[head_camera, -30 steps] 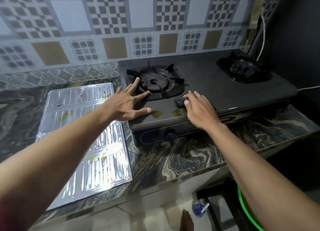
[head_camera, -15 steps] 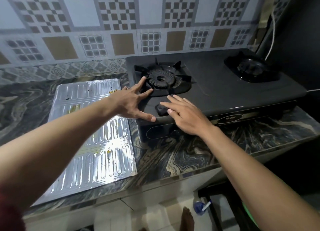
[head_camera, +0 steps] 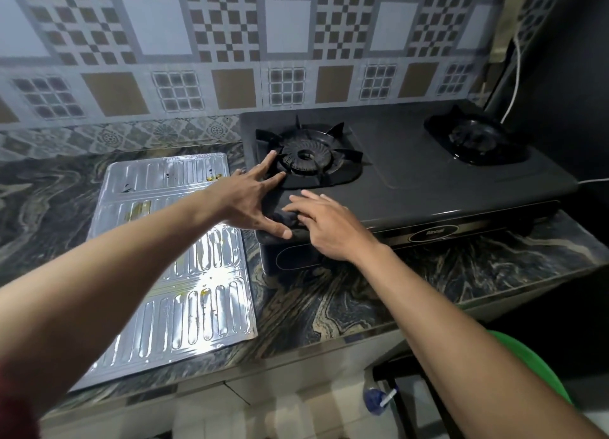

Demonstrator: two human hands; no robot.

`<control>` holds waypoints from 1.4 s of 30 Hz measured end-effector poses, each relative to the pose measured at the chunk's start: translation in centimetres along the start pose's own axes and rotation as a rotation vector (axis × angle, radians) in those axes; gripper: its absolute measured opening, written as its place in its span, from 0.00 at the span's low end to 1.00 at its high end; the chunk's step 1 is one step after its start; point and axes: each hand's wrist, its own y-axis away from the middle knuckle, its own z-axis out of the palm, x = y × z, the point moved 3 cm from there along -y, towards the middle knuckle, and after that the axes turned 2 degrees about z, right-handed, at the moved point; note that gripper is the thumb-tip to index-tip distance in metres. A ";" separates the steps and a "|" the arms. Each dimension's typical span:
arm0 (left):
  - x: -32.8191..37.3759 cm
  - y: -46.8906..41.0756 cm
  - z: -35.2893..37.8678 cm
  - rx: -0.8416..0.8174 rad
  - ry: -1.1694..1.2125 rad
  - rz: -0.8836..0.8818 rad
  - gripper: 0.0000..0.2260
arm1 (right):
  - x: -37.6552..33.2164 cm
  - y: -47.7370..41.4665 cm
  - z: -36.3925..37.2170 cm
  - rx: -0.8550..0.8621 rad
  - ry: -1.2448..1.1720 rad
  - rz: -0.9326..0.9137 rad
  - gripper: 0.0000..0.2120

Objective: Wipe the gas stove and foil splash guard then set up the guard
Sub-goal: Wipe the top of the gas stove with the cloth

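Observation:
The black two-burner gas stove (head_camera: pixel 428 181) stands on the marbled countertop (head_camera: pixel 362 293). My left hand (head_camera: pixel 250 198) lies flat with its fingers spread on the stove's front left part, fingertips at the left burner (head_camera: pixel 306 156). My right hand (head_camera: pixel 329 227) presses a small dark cloth (head_camera: pixel 285 217) onto the stove's front left corner, right next to my left thumb. The foil splash guard (head_camera: pixel 184 306) lies flat on the counter to the left of the stove, with yellowish stains on it. My left forearm crosses over the guard.
A patterned tile wall rises behind the counter. A white cable (head_camera: pixel 515 75) hangs at the back right, beyond the right burner (head_camera: pixel 474 138). Below the counter edge are a green tub (head_camera: pixel 527 366) and a small blue object (head_camera: pixel 375 400) on the floor.
My right hand has slid the cloth leftward along the stove's front edge to the left corner, over the brown spots seen earlier. My left hand has stayed by the left burner.

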 end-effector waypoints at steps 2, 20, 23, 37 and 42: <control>0.0 -0.1 -0.2 0.002 -0.006 -0.006 0.62 | 1.9 1.0 -1.0 0.001 -0.004 0.002 0.19; 1.0 2.5 2.5 0.139 0.013 -0.122 0.59 | 6.4 2.7 -3.1 0.103 0.070 0.084 0.18; 0.7 3.3 2.7 0.131 0.012 -0.148 0.61 | 2.5 0.4 -1.7 0.036 0.077 -0.006 0.18; 0.6 3.3 2.2 0.057 0.100 -0.190 0.64 | 3.0 1.9 -2.7 -0.104 -0.030 -0.028 0.18; 1.1 3.6 1.7 0.022 0.109 -0.232 0.65 | 3.7 3.5 -2.7 -0.083 0.085 -0.080 0.27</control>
